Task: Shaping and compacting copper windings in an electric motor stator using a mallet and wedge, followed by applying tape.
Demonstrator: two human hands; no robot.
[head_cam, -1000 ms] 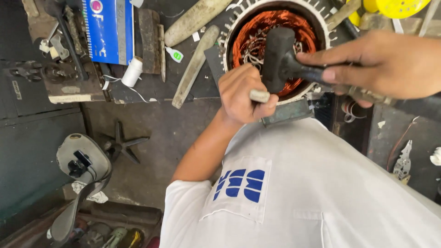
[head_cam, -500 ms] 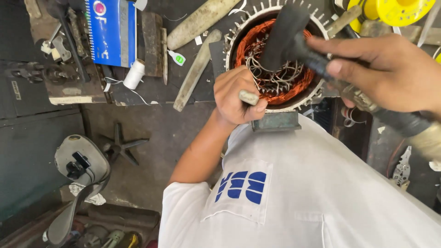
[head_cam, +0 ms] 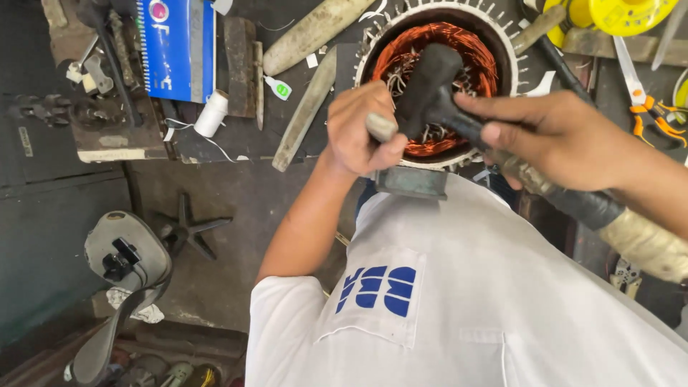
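A round motor stator (head_cam: 502, 43) with copper windings (head_cam: 473, 50) stands on the workbench in front of me. My left hand (head_cam: 362, 132) is closed around a short wooden peg (head_cam: 381, 127) at the stator's near left rim. My right hand (head_cam: 555, 136) grips the handle of a black rubber mallet (head_cam: 430, 79), whose head hangs over the windings just right of the peg. The handle's lower end is wrapped in pale tape. My white shirt fills the bottom of the view.
Wooden sticks (head_cam: 308, 107) lie left of the stator. A blue notebook (head_cam: 175, 46) and a white thread spool (head_cam: 211, 113) sit further left. Yellow spools (head_cam: 623, 14) and orange-handled pliers (head_cam: 648, 111) lie at the right. A worn stool (head_cam: 122, 251) stands below left.
The mallet head has swung up and come back down toward the peg. My left hand has stayed on the peg at the stator rim.
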